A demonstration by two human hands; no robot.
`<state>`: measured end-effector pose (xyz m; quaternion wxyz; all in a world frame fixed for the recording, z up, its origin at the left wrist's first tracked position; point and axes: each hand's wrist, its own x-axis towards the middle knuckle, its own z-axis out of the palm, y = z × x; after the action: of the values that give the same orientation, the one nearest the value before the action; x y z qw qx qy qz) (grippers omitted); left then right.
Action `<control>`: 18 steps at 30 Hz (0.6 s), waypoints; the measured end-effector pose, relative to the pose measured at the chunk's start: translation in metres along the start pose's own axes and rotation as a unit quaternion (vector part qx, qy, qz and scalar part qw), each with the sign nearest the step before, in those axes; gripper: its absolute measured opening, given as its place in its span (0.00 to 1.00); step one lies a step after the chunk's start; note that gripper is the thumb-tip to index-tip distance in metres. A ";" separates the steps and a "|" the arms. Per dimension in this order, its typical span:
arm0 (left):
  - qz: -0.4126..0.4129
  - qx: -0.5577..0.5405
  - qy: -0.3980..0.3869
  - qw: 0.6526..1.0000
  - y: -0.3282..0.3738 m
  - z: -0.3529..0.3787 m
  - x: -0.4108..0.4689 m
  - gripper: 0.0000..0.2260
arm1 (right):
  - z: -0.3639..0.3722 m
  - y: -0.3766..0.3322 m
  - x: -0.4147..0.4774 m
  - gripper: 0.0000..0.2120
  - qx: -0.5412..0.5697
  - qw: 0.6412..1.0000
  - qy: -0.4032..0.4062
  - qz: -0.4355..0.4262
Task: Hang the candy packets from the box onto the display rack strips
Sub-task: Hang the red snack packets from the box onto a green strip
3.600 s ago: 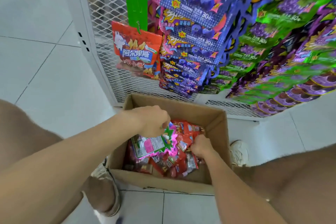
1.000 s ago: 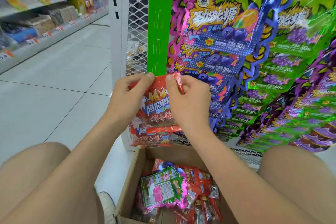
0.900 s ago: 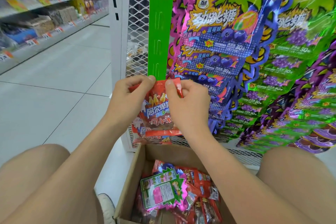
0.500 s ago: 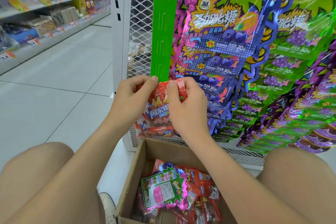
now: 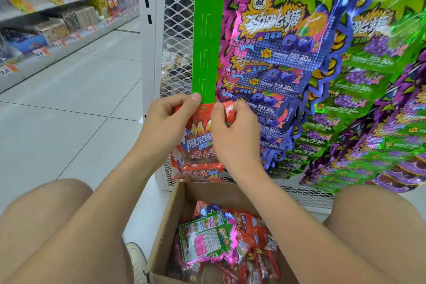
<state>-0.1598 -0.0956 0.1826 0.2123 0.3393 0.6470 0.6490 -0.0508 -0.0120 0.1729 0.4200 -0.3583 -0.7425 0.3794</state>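
A red candy packet [image 5: 198, 138] is held up against the lower end of a green display strip [image 5: 207, 30]. My left hand [image 5: 168, 122] pinches its top left corner, thumb on the strip's bottom edge. My right hand [image 5: 232, 131] pinches the top right corner. The packet's hang hole sits just below the strip's end. Another red packet [image 5: 200, 172] hangs behind and below it. The cardboard box [image 5: 166, 226] stands on the floor between my knees, holding several red packets [image 5: 258, 249] and one star-shaped green and pink packet [image 5: 207, 240].
Blue and purple candy packets [image 5: 276, 53] and green grape packets [image 5: 368, 90] hang in dense columns to the right. A white mesh rack panel [image 5: 177, 30] with a white post [image 5: 149, 53] backs the strip. Store shelves [image 5: 57, 18] line the aisle at left.
Both hands took a red packet out of the box and lifted it to the strip. Over the last second the packet's top edged slightly higher, up to the strip's end.
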 end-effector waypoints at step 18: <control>0.286 0.470 0.113 0.827 -0.049 0.017 -0.034 0.23 | -0.043 0.070 -0.018 0.14 -0.273 0.921 -0.277 0.041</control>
<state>-0.1329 -0.1045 0.1280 -0.2427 0.4922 0.7674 0.3316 0.0094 0.0158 0.1216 0.0680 -0.3698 -0.8884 0.2633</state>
